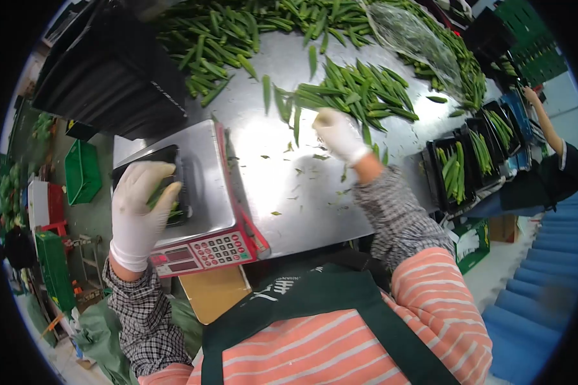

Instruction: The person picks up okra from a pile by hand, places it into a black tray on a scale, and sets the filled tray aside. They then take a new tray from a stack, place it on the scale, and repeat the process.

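My left hand point(141, 199), in a white glove, reaches over a black tray point(170, 154) on the steel plate of a weighing scale point(205, 186). Its fingers are curved, with the thumb apart. Some green okra shows in the tray below the thumb; the hand covers much of it. My right hand point(341, 136), also gloved, is above the steel table point(270, 186) with its fingers curled in. What those fingers hold, if anything, I cannot make out. Just left of it are a few okra pods point(297, 125), some blurred. A loose okra pile point(366, 90) lies beyond this hand.
A stack of black trays point(109, 77) stands left, beyond the scale. More okra point(225, 38) covers the far table, partly under a clear plastic bag point(417, 38). At right are filled okra trays point(453, 173) and another person's arm point(546, 122). A green crate point(82, 172) sits at left.
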`<state>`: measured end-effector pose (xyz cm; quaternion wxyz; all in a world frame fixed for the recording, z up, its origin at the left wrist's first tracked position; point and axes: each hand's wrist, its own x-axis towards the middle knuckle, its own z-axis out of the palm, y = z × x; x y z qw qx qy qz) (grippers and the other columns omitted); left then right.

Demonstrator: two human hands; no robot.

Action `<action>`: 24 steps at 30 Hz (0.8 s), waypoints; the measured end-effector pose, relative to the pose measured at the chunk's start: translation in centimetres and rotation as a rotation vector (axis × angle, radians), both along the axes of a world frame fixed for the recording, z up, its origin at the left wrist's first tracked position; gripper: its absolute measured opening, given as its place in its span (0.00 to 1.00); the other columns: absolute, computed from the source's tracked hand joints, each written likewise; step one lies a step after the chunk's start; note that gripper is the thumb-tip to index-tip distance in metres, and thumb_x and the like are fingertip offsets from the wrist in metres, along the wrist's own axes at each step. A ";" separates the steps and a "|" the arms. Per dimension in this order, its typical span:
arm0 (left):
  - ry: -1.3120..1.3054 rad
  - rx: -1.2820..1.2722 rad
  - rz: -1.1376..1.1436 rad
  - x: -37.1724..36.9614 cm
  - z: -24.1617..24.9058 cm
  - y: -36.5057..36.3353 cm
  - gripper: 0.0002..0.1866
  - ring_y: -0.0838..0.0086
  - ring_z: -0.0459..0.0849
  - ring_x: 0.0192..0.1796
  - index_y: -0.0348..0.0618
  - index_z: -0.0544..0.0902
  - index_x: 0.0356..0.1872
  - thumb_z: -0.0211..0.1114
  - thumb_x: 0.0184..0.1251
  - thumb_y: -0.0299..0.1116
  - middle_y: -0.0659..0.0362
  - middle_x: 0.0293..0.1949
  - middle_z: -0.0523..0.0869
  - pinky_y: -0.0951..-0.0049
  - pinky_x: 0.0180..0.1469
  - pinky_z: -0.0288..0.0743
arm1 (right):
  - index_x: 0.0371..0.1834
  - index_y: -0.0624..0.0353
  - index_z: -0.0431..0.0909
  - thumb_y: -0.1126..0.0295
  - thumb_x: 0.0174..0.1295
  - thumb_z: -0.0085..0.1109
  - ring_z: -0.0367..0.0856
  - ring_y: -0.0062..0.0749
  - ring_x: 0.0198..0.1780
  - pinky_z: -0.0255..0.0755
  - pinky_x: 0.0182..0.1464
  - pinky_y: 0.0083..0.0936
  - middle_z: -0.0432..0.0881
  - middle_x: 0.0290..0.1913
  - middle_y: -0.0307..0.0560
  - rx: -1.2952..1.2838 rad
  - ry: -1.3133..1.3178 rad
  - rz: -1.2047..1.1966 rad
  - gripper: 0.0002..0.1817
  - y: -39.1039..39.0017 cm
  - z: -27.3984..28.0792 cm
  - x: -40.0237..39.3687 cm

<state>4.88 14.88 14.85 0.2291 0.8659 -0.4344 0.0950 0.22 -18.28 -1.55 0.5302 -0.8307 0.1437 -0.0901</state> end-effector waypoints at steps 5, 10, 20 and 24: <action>0.106 -0.140 -0.117 -0.1 -5.3 -12.0 0.07 0.59 0.80 0.36 0.37 0.81 0.32 0.67 0.51 0.24 0.52 0.32 0.82 0.68 0.40 0.73 | 0.32 0.60 0.80 0.64 0.54 0.57 0.81 0.40 0.34 0.74 0.40 0.31 0.82 0.31 0.52 -0.302 0.270 -0.376 0.11 -13.4 -3.7 -11.0; 0.427 0.190 -0.158 -5.2 -14.8 -24.5 0.12 0.58 0.81 0.35 0.41 0.81 0.27 0.62 0.58 0.41 0.50 0.29 0.83 0.62 0.41 0.74 | 0.32 0.60 0.82 0.48 0.53 0.55 0.81 0.52 0.42 0.73 0.48 0.39 0.82 0.38 0.57 -0.590 0.760 -0.219 0.23 -11.3 -1.9 -12.5; 0.695 0.427 -0.021 -8.3 -19.4 -29.4 0.19 0.58 0.83 0.38 0.40 0.82 0.35 0.63 0.51 0.46 0.48 0.32 0.84 0.65 0.45 0.75 | 0.25 0.61 0.78 0.62 0.50 0.60 0.81 0.40 0.27 0.73 0.33 0.30 0.80 0.23 0.52 -0.166 0.312 -0.407 0.12 -13.9 -2.7 -15.6; 1.267 -0.273 0.152 -6.0 -18.2 -26.9 0.10 0.73 0.82 0.35 0.37 0.79 0.37 0.61 0.54 0.28 0.56 0.32 0.84 0.75 0.42 0.75 | 0.31 0.64 0.75 0.74 0.51 0.61 0.80 0.31 0.27 0.73 0.33 0.25 0.79 0.27 0.47 -0.153 -0.191 -0.488 0.07 -13.2 0.1 -15.8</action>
